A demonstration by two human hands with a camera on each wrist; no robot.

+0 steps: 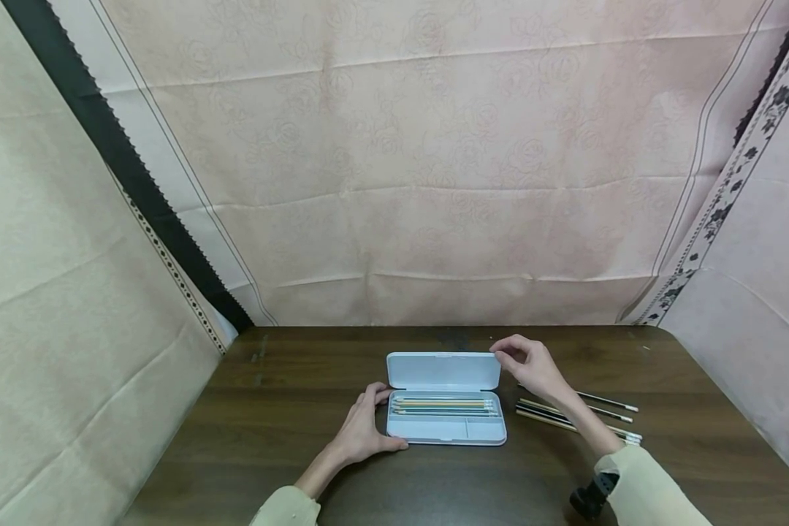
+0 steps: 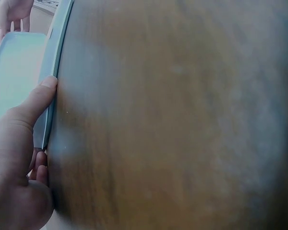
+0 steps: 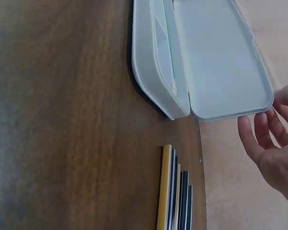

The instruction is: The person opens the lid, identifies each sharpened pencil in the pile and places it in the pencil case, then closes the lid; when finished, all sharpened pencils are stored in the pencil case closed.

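A light blue pencil case (image 1: pixel 434 443) lies on the table with its lid (image 1: pixel 443 371) raised at the back. Inside its tray, several pencils (image 1: pixel 442 404) lie side by side in the long compartment. My left hand (image 1: pixel 363 429) grips the case's left end, thumb along the front edge and fingers at the side. My right hand (image 1: pixel 531 365) pinches the lid's far right corner. From the right wrist view, its fingers (image 3: pixel 250 139) touch the edge of the lid (image 3: pixel 221 62). The left wrist view shows the left thumb (image 2: pixel 41 96) pressed on the front wall.
More pencils (image 3: pixel 164 191), dark and yellowish, lie loose on the brown wooden table (image 1: pixel 250 453), right of the case and under my right forearm. A dark device (image 1: pixel 592 498) is strapped to the right wrist. Pale patterned cloth (image 1: pixel 434 183) hangs behind and beside the table.
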